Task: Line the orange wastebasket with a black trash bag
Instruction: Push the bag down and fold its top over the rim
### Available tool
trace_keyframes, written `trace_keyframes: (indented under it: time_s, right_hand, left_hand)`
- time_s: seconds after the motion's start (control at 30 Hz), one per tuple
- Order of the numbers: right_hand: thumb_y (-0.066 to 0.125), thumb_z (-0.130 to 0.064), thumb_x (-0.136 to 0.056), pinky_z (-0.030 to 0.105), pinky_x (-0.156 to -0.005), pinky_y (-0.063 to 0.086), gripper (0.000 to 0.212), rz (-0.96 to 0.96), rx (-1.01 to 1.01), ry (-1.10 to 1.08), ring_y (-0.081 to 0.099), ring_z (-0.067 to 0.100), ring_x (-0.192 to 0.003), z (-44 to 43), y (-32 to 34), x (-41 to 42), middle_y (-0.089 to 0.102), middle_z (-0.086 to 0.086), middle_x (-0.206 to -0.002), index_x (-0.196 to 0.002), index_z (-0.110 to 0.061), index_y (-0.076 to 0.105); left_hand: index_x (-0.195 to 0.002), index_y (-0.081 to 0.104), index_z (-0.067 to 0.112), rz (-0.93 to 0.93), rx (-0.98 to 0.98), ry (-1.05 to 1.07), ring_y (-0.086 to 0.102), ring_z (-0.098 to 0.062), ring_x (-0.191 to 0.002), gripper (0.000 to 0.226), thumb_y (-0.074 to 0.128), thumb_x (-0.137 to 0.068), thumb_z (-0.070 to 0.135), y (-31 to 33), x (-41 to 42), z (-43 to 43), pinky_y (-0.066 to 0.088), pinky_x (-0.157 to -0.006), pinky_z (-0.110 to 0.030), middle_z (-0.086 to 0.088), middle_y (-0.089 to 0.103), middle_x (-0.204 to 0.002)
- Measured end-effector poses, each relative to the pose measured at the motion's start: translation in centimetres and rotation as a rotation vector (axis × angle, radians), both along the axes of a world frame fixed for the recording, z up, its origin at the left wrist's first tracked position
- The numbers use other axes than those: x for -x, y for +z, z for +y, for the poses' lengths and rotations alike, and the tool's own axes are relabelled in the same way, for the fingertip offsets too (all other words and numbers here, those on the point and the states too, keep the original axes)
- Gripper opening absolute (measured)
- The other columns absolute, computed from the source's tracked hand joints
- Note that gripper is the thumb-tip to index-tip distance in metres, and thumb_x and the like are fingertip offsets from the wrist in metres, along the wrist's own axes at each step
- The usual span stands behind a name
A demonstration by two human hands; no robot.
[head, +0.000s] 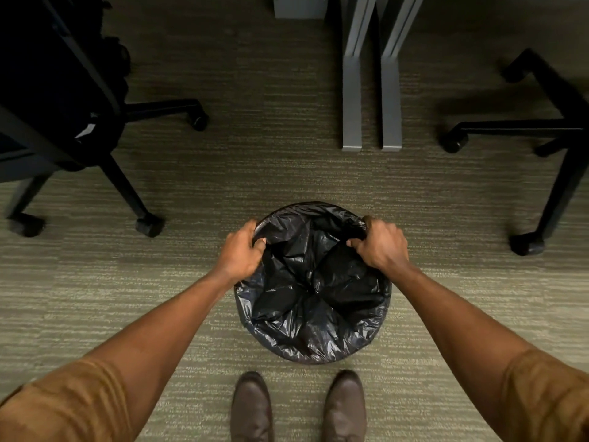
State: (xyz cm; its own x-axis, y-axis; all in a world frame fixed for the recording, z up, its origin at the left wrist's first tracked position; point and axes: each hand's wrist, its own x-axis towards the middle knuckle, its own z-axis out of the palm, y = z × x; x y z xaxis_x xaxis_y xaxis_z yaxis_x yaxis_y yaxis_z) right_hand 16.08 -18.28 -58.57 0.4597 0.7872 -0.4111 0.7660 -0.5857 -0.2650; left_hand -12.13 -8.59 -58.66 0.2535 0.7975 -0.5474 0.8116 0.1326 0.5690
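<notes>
A round wastebasket stands on the carpet right in front of my feet. A black trash bag (314, 291) fills its inside and folds over the rim all round, so none of the orange shows. My left hand (242, 248) grips the bag's edge at the rim's left side, thumb inside. On the right side of the rim my right hand (381, 244) is closed on the bag's edge in the same way. The plastic is crumpled and puffed up inside the basket.
A black office chair (63, 122) on casters stands at the left, and another chair's base (541, 138) at the right. Two grey desk legs (371, 100) reach down the floor from the top centre. My brown shoes (299, 409) are just behind the basket.
</notes>
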Motion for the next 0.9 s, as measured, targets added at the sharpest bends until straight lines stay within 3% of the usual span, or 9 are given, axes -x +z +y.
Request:
trace_keyframes:
  time_s: [0.1,0.23,0.4,0.5,0.53,0.63,0.73,0.83,0.9]
  right_hand:
    - [0.089,-0.047,-0.077,0.042,-0.075,0.060,0.048,0.125,0.134,-0.068,0.073,0.036,-0.089,0.5,0.4,-0.3,0.071,0.010,-0.087,-0.088,-0.011,0.059]
    - [0.084,-0.067,-0.072,0.052,-0.088,0.060,0.093,0.049,-0.056,-0.080,0.070,0.040,-0.110,-0.4,1.7,0.7,0.069,0.015,-0.129,-0.143,-0.017,0.050]
    - [0.080,-0.035,-0.093,0.037,-0.060,0.051,0.050,-0.070,-0.261,-0.048,0.063,0.030,-0.067,-1.4,1.0,2.1,0.075,0.018,-0.089,-0.128,-0.003,0.063]
    - [0.079,-0.026,-0.094,0.038,-0.059,0.049,0.044,-0.101,-0.183,-0.057,0.060,0.028,-0.062,-1.6,0.5,2.2,0.070,0.014,-0.073,-0.127,-0.001,0.063]
    - [0.080,-0.026,-0.093,0.041,-0.062,0.052,0.043,-0.104,-0.159,-0.064,0.066,0.032,-0.066,-1.6,0.4,2.1,0.072,0.016,-0.076,-0.124,-0.001,0.063]
    - [0.081,-0.030,-0.091,0.039,-0.069,0.048,0.035,-0.112,-0.078,-0.094,0.062,0.030,-0.075,-1.1,-0.3,1.8,0.073,0.017,-0.088,-0.107,-0.005,0.064]
    - [0.081,-0.035,-0.089,0.038,-0.070,0.042,0.038,-0.138,-0.023,-0.107,0.056,0.029,-0.076,-0.8,-0.5,1.6,0.073,0.017,-0.095,-0.104,-0.007,0.062]
    - [0.090,-0.053,-0.076,0.040,-0.068,0.045,0.075,-0.095,-0.038,-0.113,0.071,0.038,-0.086,-1.0,0.2,1.9,0.074,0.018,-0.099,-0.121,-0.005,0.053]
    - [0.092,-0.062,-0.068,0.043,-0.067,0.049,0.095,-0.104,-0.090,-0.142,0.073,0.040,-0.094,-1.6,1.0,2.2,0.072,0.019,-0.111,-0.129,-0.005,0.047]
  left_hand:
    - [-0.159,0.052,0.008,-0.033,0.035,0.069,0.072,-0.031,-0.123,0.053,0.064,-0.108,0.014,-0.3,0.3,0.0,0.057,-0.110,-0.045,-0.015,0.072,-0.142]
    - [-0.162,0.047,0.009,-0.043,0.055,0.079,0.070,-0.032,-0.128,0.057,0.065,-0.108,0.015,-0.8,0.6,-0.1,0.056,-0.112,-0.045,-0.017,0.066,-0.151]
    - [-0.160,0.050,0.009,-0.045,0.067,0.089,0.071,-0.029,-0.126,0.056,0.066,-0.107,0.015,-1.1,0.7,0.2,0.058,-0.110,-0.047,-0.017,0.068,-0.148]
    - [-0.153,0.059,0.014,-0.043,0.112,0.138,0.076,-0.020,-0.078,0.049,0.068,-0.105,0.015,-1.3,0.8,0.2,0.061,-0.063,-0.035,-0.011,0.083,-0.105]
    - [-0.150,0.063,0.015,-0.044,0.126,0.143,0.074,-0.019,-0.071,0.046,0.069,-0.104,0.015,-1.3,0.9,0.2,0.058,-0.059,-0.030,-0.007,0.082,-0.096]
    - [-0.144,0.067,0.017,-0.081,0.219,0.177,0.079,-0.033,-0.082,0.040,0.069,-0.103,0.015,-1.4,1.2,0.6,0.065,-0.077,-0.045,-0.016,0.084,-0.099]
    - [-0.131,0.073,0.019,-0.115,0.282,0.197,0.074,-0.033,-0.079,0.028,0.068,-0.104,0.014,-1.1,1.2,0.7,0.062,-0.073,-0.057,-0.023,0.084,-0.103]
    - [-0.131,0.073,0.022,-0.119,0.254,0.195,0.081,-0.036,-0.091,0.028,0.071,-0.103,0.020,-0.7,1.1,0.1,0.065,-0.082,-0.058,-0.014,0.085,-0.106]
    - [-0.142,0.064,0.018,-0.086,0.148,0.178,0.078,-0.034,-0.110,0.051,0.078,-0.098,0.040,-0.5,1.2,-0.6,0.065,-0.095,-0.052,-0.009,0.081,-0.124]
